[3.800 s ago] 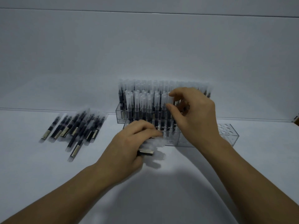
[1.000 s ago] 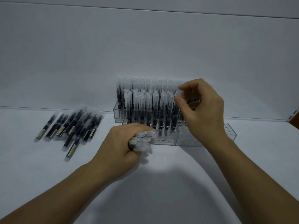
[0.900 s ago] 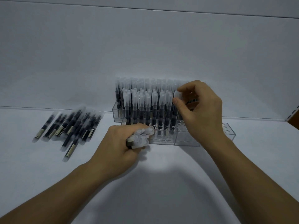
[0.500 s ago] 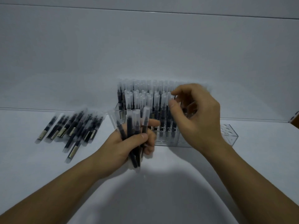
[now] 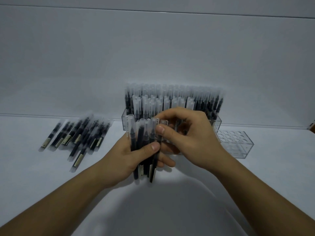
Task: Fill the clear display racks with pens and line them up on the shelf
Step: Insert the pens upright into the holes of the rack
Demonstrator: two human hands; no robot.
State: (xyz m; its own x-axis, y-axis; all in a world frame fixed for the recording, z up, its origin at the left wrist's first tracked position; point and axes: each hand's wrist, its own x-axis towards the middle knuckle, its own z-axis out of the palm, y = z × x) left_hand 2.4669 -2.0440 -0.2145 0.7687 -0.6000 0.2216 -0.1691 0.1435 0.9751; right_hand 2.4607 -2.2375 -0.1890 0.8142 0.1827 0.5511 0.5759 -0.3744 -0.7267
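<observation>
My left hand (image 5: 129, 157) grips an upright bundle of black pens with clear caps (image 5: 141, 133) in front of the racks. My right hand (image 5: 190, 137) pinches the cap of the rightmost pen (image 5: 157, 133) of that bundle between thumb and fingers. Behind the hands stands a clear rack (image 5: 216, 121) packed with upright pens. A nearer clear rack (image 5: 238, 143) holds pens on its left, mostly hidden by my hands, and shows open holes at its right end.
Several loose black pens (image 5: 76, 138) lie in a fan on the white shelf (image 5: 170, 210) at the left. The shelf's white back wall (image 5: 153, 48) rises right behind the racks. A dark edge shows at the far right (image 5: 312, 126).
My left hand has turned the bundle of pens upright and raised it. My right hand has left the rack's pens and come down to the bundle, taking hold of one pen's cap.
</observation>
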